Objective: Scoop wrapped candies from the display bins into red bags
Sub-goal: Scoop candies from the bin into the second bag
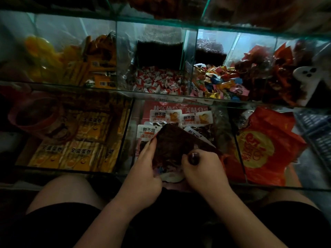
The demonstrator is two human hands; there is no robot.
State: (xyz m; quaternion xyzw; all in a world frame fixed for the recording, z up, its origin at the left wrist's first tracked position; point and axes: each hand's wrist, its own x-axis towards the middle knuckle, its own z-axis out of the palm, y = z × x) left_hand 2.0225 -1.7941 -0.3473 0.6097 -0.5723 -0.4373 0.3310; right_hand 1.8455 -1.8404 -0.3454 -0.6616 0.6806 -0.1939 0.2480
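Here, both hands hold a dark red bag (172,145) low over the near row of the glass display bins (161,94). The left hand (143,170) grips the bag's left edge, fingers curled round it and one finger stretched up along the side. The right hand (204,169) pinches the lower right edge, its dark-nailed thumb pressed on the front of the film. The bag is tilted, its upper corner pointing away from the person, and it hides part of the white-labelled packets (179,117) lying in the near middle compartment. Something pale shows at the bag's lower end between the two hands, too dim to make out. In the far row, the middle compartment holds red-and-white wrapped candies (155,80), well apart from the bag. The compartment to its right holds mixed-colour wrapped candies (220,81), and beyond that lie crumpled red wrappers (265,72) with a white ghost-shaped figure (308,76) beside them. The far left compartment has yellow packets (100,63). Nearer, on the left, flat yellow stick packs (80,138) fill a compartment, with a pink bucket (35,119) at its left edge. On the right, a large orange-red pack (265,147) with a round yellow logo lies just beside the right hand's compartment. The person's bare knees (62,194) frame the bottom of the view.
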